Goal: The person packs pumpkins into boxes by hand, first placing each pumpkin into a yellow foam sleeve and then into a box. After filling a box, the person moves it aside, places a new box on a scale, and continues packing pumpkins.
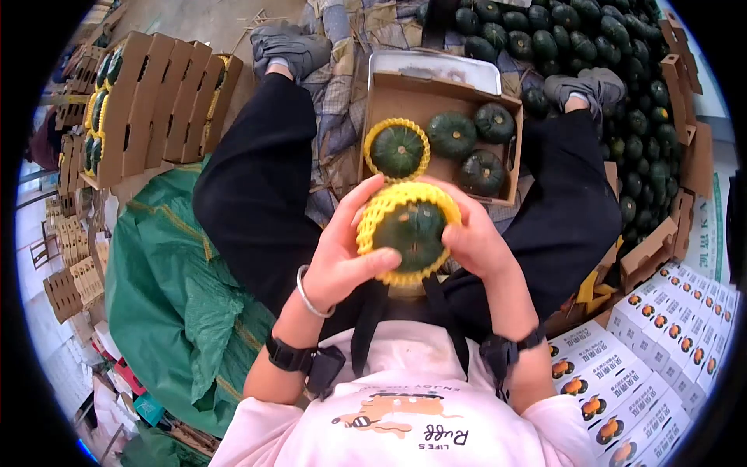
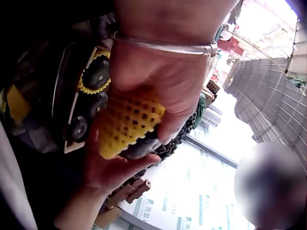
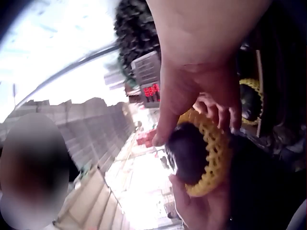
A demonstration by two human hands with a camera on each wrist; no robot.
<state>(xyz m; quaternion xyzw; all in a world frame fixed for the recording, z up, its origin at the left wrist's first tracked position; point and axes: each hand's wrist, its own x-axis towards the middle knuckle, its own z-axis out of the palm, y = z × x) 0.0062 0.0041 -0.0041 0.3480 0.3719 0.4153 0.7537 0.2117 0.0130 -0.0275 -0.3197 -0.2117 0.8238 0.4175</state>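
Note:
Both hands hold a dark green pumpkin (image 1: 412, 237) partly sleeved in a yellow foam net (image 1: 375, 222), above the lap. My left hand (image 1: 342, 249), with a silver bracelet at its wrist, grips one side, its thumb over the net's edge. From the opposite side my right hand (image 1: 476, 233) grips it, thumb on the bare green skin. In the left wrist view the net (image 2: 132, 122) wraps much of the pumpkin; in the right wrist view a bare face of the pumpkin (image 3: 187, 152) shows. Just beyond the hands, another netted pumpkin (image 1: 398, 150) sits in an open cardboard box (image 1: 412, 89).
Several bare pumpkins (image 1: 451, 135) share the box, which lies between the legs. A large pumpkin pile (image 1: 615, 47) fills the far right. Printed white cartons (image 1: 622, 381) stand near right. Upright cardboard trays (image 1: 156, 109) and a green tarp (image 1: 167, 288) are on the left.

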